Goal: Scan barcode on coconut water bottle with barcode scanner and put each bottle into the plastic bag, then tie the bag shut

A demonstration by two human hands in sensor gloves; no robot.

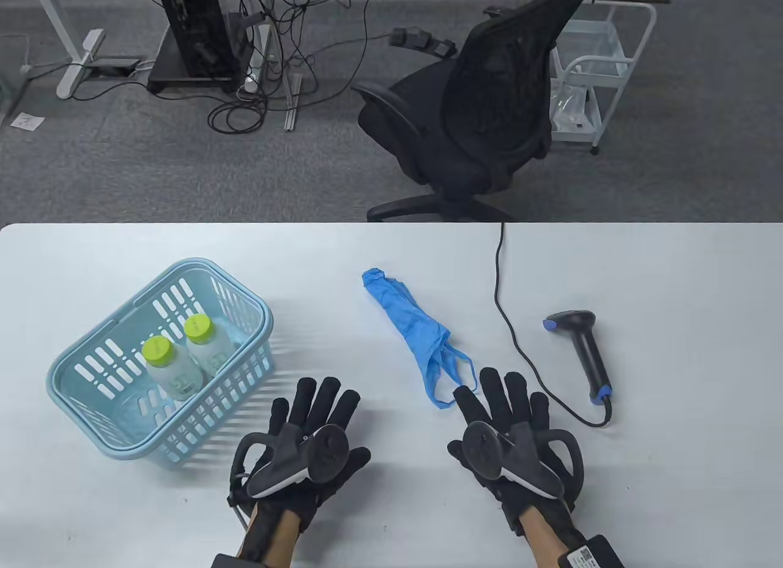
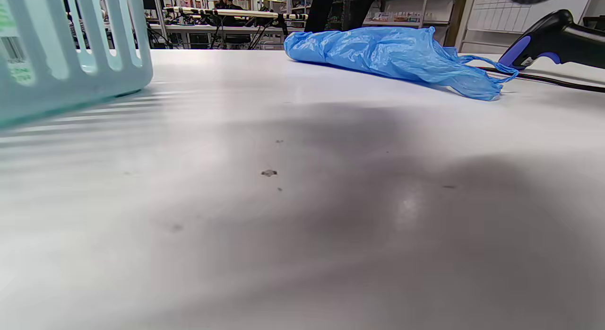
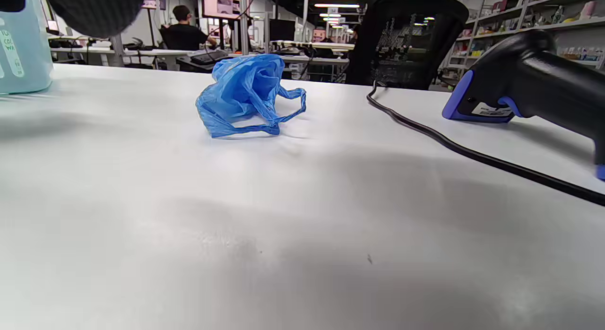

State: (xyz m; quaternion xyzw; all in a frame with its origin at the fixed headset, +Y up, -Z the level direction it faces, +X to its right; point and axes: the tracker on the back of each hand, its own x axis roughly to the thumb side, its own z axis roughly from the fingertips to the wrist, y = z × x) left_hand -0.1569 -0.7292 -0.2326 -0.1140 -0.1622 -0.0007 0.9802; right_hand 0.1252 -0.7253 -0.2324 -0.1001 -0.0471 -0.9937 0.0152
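Note:
Two white coconut water bottles with green caps stand inside a light blue basket at the table's left. A rolled-up blue plastic bag lies in the middle, its handles toward me. At the right lies the black barcode scanner on its side, with its cable running off the far edge. My left hand lies flat on the table right of the basket, fingers straight. Flat as well, my right hand has its fingertips close to the bag's handles, holding nothing.
The basket wall stands close on the left in the left wrist view. The scanner cable crosses the table just right of my right hand. A black office chair stands beyond the far table edge.

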